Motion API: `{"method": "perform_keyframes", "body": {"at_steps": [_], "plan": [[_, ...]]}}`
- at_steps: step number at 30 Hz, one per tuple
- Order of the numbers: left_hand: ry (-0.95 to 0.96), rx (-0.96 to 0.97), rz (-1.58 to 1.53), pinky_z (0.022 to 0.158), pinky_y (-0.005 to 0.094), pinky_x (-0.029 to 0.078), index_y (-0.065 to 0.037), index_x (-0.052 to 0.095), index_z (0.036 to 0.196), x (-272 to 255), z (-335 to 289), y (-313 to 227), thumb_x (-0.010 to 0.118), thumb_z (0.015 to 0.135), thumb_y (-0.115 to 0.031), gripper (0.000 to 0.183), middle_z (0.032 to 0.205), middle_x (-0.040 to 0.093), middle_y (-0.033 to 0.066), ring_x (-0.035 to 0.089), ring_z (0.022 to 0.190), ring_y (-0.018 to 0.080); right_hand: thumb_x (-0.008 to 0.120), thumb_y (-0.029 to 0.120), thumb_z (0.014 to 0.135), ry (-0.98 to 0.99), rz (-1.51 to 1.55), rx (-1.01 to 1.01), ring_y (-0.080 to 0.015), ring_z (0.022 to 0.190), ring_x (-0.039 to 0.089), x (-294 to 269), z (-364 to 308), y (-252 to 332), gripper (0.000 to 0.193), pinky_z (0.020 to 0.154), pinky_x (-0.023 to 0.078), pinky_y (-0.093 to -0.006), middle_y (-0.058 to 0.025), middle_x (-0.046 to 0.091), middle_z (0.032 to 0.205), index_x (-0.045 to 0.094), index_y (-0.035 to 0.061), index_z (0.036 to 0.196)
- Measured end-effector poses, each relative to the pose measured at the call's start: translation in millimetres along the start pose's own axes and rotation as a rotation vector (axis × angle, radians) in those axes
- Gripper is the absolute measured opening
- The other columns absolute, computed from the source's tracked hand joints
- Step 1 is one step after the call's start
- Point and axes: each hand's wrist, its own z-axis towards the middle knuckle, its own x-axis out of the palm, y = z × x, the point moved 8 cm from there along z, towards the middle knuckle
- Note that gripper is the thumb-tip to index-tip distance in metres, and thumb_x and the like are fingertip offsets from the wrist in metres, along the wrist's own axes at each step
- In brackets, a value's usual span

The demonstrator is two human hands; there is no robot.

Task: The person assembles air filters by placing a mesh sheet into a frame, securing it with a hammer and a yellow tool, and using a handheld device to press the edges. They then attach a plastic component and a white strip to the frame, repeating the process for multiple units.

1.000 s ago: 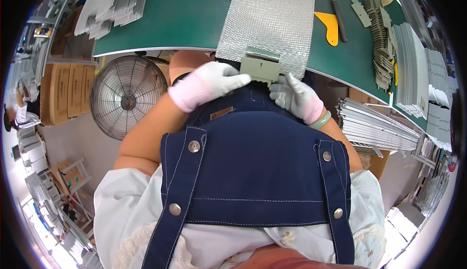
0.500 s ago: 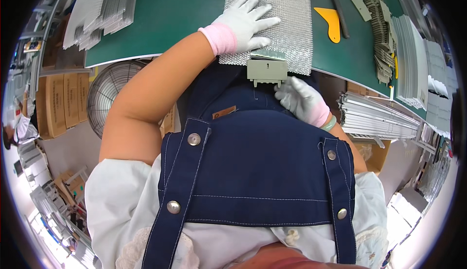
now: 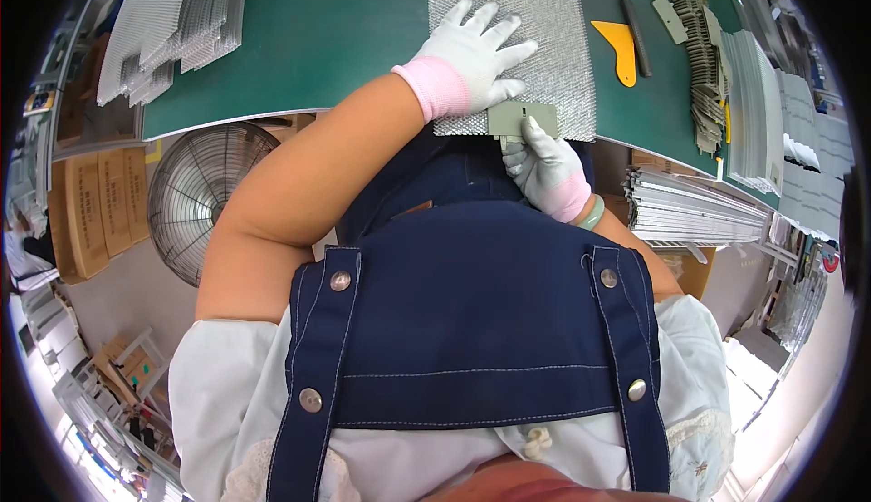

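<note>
A silvery sheet of metal mesh [image 3: 553, 48] lies on the green table and reaches its near edge. My left hand [image 3: 476, 55], in a white glove with a pink cuff, rests flat on the mesh with its fingers spread. At the near edge of the sheet, my gloved right hand [image 3: 547, 171] grips a small grey-green flat plate [image 3: 508, 119] with a slot in it. The thumb lies on top of the plate, and the other fingers are partly hidden beneath it.
Right of the mesh lie a yellow scraper [image 3: 619, 51] and a dark-handled tool [image 3: 638, 44]. Beyond them a row of grey-green plates [image 3: 705, 66] stands beside stacked pale panels [image 3: 755, 112]. Mesh sheets [image 3: 204, 21] are piled at the left. A fan [image 3: 204, 193] stands below the table.
My right hand has moved up and taken hold of the grey-green plate, which now lies flatter against the mesh edge. My left hand stays spread on the sheet. The view has shifted slightly.
</note>
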Motion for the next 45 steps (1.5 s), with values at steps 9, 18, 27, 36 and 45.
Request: {"method": "perform_keyframes", "body": {"at_steps": [9, 18, 27, 36, 45], "plan": [[0.322, 0.02, -0.099, 0.115, 0.0537, 0.022, -0.022, 0.048, 0.144, -13.4, 27.4, 2.7, 0.054, 0.088, -0.058, 0.066, 0.147, 0.045, 0.0158, 0.035, 0.139, 0.0376, 0.06, 0.03, 0.099, -0.099, 0.101, 0.032, -0.021, 0.082, 0.064, -11.9, -5.7, -13.6, 0.033, 0.071, 0.053, -0.031, -0.0091, 0.064, 0.1, 0.053, 0.0069, 0.12], [0.127, 0.106, -0.011, 0.116, 0.0604, 0.015, -0.029, 0.041, 0.149, 4.5, 28.7, -4.5, 0.049, 0.087, -0.067, 0.073, 0.155, 0.037, 0.013, 0.027, 0.145, 0.0378, 0.057, 0.031, 0.1, -0.145, 0.078, -0.039, -0.017, 0.075, 0.063, -9.5, -2.5, -13.7, 0.029, 0.066, 0.052, -0.0285, -0.008, 0.064, 0.093, 0.056, 0.005, 0.113], [0.139, 0.107, 0.035, 0.115, 0.0634, 0.015, -0.031, 0.038, 0.15, 7.2, 8.3, -34.0, 0.044, 0.094, -0.062, 0.064, 0.155, 0.036, 0.0113, 0.029, 0.144, 0.0378, 0.059, 0.027, 0.099, -0.123, 0.077, 0.02, -0.0164, 0.078, 0.06, -20.5, -28.0, -30.3, 0.032, 0.07, 0.05, -0.0295, -0.0085, 0.064, 0.098, 0.055, 0.0025, 0.119], [0.162, 0.103, 0.065, 0.116, 0.0622, 0.015, -0.031, 0.037, 0.151, 5.6, 7.3, -35.3, 0.043, 0.094, -0.062, 0.065, 0.157, 0.034, 0.01, 0.028, 0.144, 0.037, 0.062, 0.028, 0.098, -0.072, 0.044, -0.082, -0.0174, 0.075, 0.061, -24.6, -18.8, -26.8, 0.035, 0.069, 0.052, -0.0301, -0.0101, 0.064, 0.097, 0.054, 0.0013, 0.118], [0.127, 0.13, -0.002, 0.115, 0.0607, 0.019, -0.024, 0.042, 0.147, -0.4, 10.3, -35.1, 0.051, 0.09, -0.06, 0.069, 0.153, 0.038, 0.0129, 0.031, 0.142, 0.0377, 0.057, 0.032, 0.1, 0.035, 0.064, 0.017, -0.0183, 0.08, 0.055, -6.7, -23.5, -22.9, 0.032, 0.072, 0.046, -0.0307, -0.0083, 0.058, 0.091, 0.055, 0.0017, 0.11]]}}
